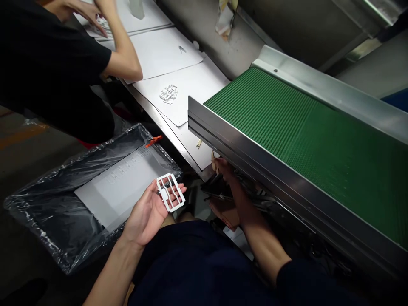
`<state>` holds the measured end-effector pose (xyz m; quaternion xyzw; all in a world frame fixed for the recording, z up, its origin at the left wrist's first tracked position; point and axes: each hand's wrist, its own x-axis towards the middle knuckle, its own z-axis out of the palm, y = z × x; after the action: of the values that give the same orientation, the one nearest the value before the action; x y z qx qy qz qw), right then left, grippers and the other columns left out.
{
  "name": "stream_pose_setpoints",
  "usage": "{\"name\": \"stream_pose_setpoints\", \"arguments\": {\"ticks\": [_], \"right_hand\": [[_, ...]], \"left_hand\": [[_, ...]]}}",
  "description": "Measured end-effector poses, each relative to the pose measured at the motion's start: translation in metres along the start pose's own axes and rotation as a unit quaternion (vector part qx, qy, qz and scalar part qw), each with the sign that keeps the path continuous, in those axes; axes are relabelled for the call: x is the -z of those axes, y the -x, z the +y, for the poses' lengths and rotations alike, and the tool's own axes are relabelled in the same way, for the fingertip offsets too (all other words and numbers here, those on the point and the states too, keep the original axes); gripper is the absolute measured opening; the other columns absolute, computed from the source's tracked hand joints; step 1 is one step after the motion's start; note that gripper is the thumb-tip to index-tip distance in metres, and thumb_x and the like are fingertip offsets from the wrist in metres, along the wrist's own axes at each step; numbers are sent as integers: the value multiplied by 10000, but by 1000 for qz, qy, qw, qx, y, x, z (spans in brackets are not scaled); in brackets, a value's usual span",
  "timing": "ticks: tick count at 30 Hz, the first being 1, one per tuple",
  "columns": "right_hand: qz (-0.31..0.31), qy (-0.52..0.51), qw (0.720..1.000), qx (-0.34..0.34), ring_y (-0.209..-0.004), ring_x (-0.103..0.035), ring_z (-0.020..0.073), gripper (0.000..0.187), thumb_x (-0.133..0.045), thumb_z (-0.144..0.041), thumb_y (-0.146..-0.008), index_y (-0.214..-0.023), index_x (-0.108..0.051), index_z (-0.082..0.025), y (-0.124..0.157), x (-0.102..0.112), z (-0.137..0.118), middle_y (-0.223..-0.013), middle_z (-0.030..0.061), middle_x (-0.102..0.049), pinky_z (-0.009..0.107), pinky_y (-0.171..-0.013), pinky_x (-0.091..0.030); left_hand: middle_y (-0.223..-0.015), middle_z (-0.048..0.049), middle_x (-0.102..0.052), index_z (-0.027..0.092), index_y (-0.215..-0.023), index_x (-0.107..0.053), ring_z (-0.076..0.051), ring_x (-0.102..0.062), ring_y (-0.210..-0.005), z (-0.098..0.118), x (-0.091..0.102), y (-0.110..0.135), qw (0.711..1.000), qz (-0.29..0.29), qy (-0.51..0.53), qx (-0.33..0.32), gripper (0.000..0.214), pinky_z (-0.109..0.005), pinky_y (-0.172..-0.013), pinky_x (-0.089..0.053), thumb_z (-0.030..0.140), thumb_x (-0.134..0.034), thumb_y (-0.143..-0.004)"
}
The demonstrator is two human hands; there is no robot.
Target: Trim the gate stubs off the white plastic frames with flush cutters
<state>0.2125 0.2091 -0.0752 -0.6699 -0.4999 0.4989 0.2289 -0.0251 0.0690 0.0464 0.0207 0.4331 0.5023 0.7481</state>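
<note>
On the upturned palm of my left hand (145, 216) lies a white plastic frame (171, 192) with thin inner bars, the thumb resting at its left side. My right hand (223, 166) is at the table edge below the conveyor's side rail. Its fingers are closed around a slim tan piece, partly hidden and too small to name. A small brass-coloured strip (199, 144) lies on the tabletop close to that hand. Farther back, a pile of white plastic parts (168, 94) sits on a white sheet (183, 111).
A green conveyor belt (287, 119) with metal side rails fills the right. At left, a crate lined with dark plastic (60, 221) holds a pale sheet (105, 191) and small parts; an orange clip (154, 141) is on its rim. A co-worker's arm (124, 55) reaches over the table.
</note>
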Motion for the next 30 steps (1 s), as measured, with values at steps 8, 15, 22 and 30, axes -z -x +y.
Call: {"name": "stream_pose_setpoints", "arguments": {"ticks": [8,15,22,30], "right_hand": [[-134,-252,955,-77,-608,-547,127,521,-407,-642,-786,-909,-551,-157,137,-13,24,-774,43,-548,246,-531,-450],[-184,-271,943,-56,-765,-588,137,420,-704,-426,-722,-1003,-543,-159,174,-12,15,-886,54,-600,254,-702,-466],[-117,-109,984,82,-631,-448,96,216,-571,-379,-828,-883,-565,-171,170,9,-4,-720,-20,-499,213,-595,-383],[-100,-70,983,139,-629,-426,104,169,-569,-319,-792,-747,-517,-164,158,16,-31,-681,-24,-477,217,-578,-354]], "left_hand": [[-1142,-218,-621,118,-1219,-492,-351,-545,-1134,-1,-12,7,999,-35,7,14,414,-525,-897,-477,384,-345,-937],[-1131,-232,-620,96,-1226,-476,-351,-536,-1145,-11,-23,8,996,-72,-11,55,446,-515,-925,-460,407,-344,-934],[-1137,-229,-616,114,-1211,-483,-360,-536,-1143,-22,-29,14,993,-93,-21,70,430,-523,-897,-475,410,-350,-929],[-1090,-211,-638,121,-1185,-509,-335,-576,-1094,-33,-29,22,992,-93,-51,72,339,-467,-855,-510,305,-387,-928]]}}
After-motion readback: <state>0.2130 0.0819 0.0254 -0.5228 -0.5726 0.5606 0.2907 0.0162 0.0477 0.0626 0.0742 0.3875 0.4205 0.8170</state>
